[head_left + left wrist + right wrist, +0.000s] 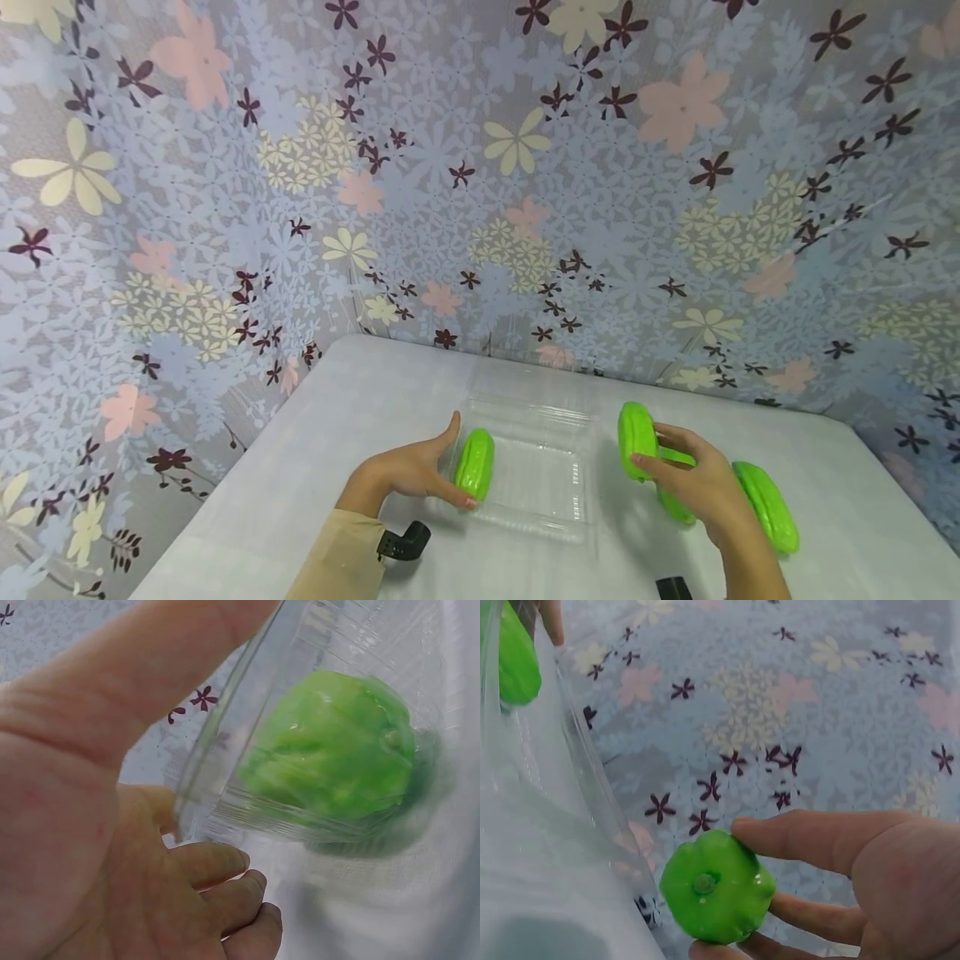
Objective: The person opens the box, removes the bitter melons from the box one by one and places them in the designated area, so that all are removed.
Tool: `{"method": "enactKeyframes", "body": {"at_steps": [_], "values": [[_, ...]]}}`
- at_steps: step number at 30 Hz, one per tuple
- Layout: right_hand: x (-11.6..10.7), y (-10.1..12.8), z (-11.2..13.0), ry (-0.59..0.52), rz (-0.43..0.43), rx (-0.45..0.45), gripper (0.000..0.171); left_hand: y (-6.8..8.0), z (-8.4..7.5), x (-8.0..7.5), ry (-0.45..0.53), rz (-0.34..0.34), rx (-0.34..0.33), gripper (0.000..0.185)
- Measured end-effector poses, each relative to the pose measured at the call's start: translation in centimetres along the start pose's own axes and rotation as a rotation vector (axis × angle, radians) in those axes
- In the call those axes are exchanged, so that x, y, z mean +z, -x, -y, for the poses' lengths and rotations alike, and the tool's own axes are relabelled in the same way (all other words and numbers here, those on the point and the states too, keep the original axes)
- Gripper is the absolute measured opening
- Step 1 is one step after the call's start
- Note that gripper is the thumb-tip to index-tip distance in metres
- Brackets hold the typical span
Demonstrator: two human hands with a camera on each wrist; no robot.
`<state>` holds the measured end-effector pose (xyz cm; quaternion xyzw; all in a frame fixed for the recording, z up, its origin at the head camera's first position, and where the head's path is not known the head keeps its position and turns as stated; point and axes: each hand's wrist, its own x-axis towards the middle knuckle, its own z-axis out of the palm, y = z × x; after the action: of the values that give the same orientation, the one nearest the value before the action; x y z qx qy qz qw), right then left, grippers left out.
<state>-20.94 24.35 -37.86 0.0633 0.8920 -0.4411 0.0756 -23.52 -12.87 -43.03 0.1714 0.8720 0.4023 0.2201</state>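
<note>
A clear plastic tray (551,508) lies on the white table (300,500). One green ridged gourd (475,463) lies inside it, along its left wall. My left hand (450,463) rests against that wall from outside. In the left wrist view its thumb (150,675) stretches along the rim and its fingers (225,877) curl loosely, holding nothing. My right hand (651,444) pinches a second green gourd (636,433) just right of the tray, above the table. The right wrist view shows this gourd (716,886) end-on between the fingers (817,832) and thumb.
Two more green gourds lie on the table at the right: one (767,504) in plain sight, the other (675,502) partly under my right hand. A floral backdrop (480,208) closes off the far and left sides. Black wrist mounts (405,540) sit near the front edge.
</note>
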Motion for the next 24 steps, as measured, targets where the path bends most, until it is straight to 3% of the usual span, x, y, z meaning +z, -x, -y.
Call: {"method": "enactKeyframes", "body": {"at_steps": [9, 24], "values": [[-0.2, -0.7, -0.9, 0.060, 0.002, 0.051, 0.096, 0.0, 0.2, 0.0, -0.004, -0.004, 0.000, 0.130], [1.6, -1.3, -2.0, 0.131, -0.010, 0.007, 0.089, -0.1, 0.1, 0.0, -0.010, 0.000, 0.007, 0.132]]}}
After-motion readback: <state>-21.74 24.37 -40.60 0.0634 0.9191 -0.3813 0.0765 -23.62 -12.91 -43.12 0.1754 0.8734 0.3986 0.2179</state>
